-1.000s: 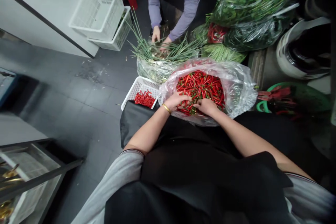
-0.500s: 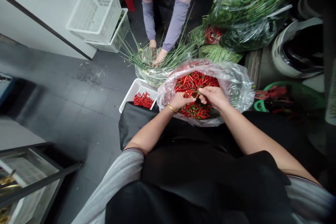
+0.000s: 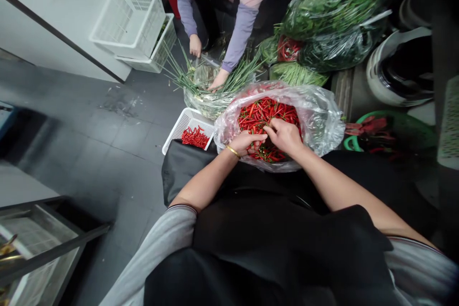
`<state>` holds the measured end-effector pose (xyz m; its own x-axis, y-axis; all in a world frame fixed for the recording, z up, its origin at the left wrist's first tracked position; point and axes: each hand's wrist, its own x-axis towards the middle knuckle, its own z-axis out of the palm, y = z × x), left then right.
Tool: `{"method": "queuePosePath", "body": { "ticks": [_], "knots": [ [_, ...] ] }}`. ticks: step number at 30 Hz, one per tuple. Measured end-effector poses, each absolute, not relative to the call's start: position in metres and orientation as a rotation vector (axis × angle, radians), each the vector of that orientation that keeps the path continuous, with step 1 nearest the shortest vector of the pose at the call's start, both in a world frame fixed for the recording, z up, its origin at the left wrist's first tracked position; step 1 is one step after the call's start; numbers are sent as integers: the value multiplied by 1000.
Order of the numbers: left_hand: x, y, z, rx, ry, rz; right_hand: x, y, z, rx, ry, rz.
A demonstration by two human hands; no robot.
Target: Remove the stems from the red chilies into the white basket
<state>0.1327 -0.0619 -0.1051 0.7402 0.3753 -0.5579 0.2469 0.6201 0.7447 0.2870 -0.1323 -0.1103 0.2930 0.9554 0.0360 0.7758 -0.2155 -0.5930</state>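
A clear plastic bag (image 3: 322, 119) stands open in front of me, full of red chili peppers (image 3: 267, 107) with green stems. Over the bag's mouth, my left hand (image 3: 247, 142), with a gold bangle at the wrist, is closed around a few chili peppers. My right hand (image 3: 285, 136) meets it there, thumb and fingers pinched at the left hand's fingertips; what lies in that pinch is too small to make out. Left of the bag, a white perforated basket (image 3: 175, 130) holds a pile of red chilies (image 3: 194, 137).
Opposite me a person in purple sleeves (image 3: 241, 33) handles long green stalks (image 3: 244, 71). White crates (image 3: 125, 24) are stacked at the back left. Bagged leafy greens (image 3: 333, 14), a white bucket (image 3: 375, 76) and a green basin (image 3: 353, 143) stand on the right.
My right hand has shifted slightly left, closer to my left hand's fingertips. Across from me, the other person's hand on the left has lifted away from the stalks.
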Motion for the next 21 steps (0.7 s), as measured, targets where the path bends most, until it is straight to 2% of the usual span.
{"method": "queuePosePath", "body": {
  "ticks": [2, 3, 8, 13, 21],
  "knots": [
    [131, -63, -102, 888, 770, 78, 297, -133, -110, -2289, -1748, 283],
    [130, -61, -100, 886, 768, 91, 303, -134, -111, -2396, -1846, 318],
    [118, -46, -100, 846, 684, 194, 309, -140, -130, -2749, -2115, 859],
    [109, -35, -103, 749, 592, 162, 309, -140, -142, -2668, -2154, 888],
    [133, -53, -116, 940, 872, 328, 306, -125, -100, -2275, -2015, 753]
  ]
}}
